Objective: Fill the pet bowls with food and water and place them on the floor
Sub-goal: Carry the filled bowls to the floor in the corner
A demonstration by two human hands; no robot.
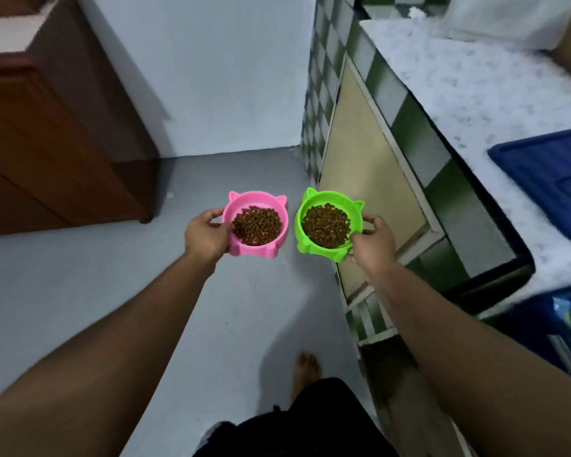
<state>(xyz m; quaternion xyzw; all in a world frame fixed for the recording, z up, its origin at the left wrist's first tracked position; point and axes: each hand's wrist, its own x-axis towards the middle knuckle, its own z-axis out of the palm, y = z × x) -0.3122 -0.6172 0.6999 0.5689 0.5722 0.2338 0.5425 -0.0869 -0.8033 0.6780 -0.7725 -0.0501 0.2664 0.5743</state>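
Above the floor (80, 291), a pink bowl (279, 206) is gripped by the left hand (205, 237) and a green bowl (302, 240) by the right hand (373, 242); both apparently hold kibble (256, 224).

L hand (205, 237), R hand (373, 240), arms (112, 341): bare | foot (305, 367): bare | lap: black shorts (310, 420), prob., view blurry

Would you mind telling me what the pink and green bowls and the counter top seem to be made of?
The pink bowl looks like moulded plastic with a matte finish: uniform bright colour and moulded ear shapes on the rim. The green bowl appears to be the same. The counter top is probably stone or terrazzo, white with grey speckles, though blur leaves that open.
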